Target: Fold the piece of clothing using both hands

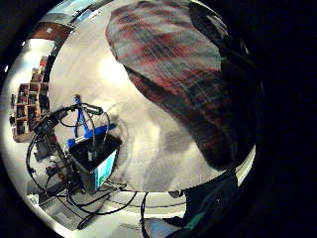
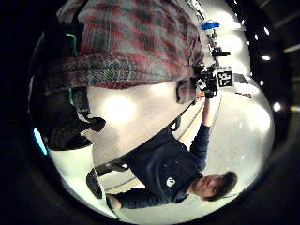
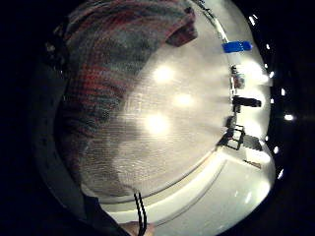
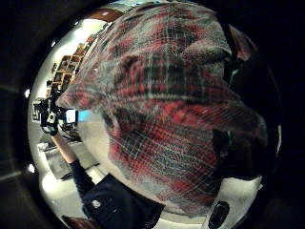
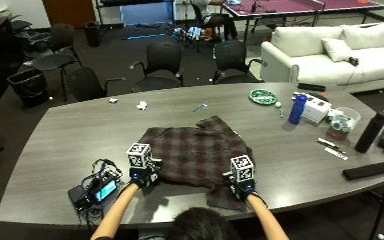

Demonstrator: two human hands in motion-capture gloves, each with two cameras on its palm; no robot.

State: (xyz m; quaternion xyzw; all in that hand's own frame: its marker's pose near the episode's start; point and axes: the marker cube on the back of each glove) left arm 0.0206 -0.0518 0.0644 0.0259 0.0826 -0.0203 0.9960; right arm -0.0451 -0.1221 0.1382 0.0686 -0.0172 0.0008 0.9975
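A dark red and grey plaid shirt [image 5: 195,152] lies spread on the grey table [image 5: 65,135], in front of the person. My left hand [image 5: 144,176] pinches its near left edge. My right hand [image 5: 240,187] pinches its near right edge, where a flap of cloth hangs toward the table's front. The palm views show the shirt [image 2: 136,33] raised off the tabletop at both held edges, with my left fingers [image 2: 70,117] curled on the cloth. My right fingers [image 4: 233,148] curl over the plaid cloth [image 4: 167,105] too. The far part of the shirt stays on the table.
A small device with a screen and cables [image 5: 95,190] sits just left of my left hand. At the right stand a blue bottle [image 5: 298,109], a white box [image 5: 317,110], a green plate [image 5: 263,96], a black bottle [image 5: 370,132] and a black case [image 5: 368,170]. Chairs line the far side.
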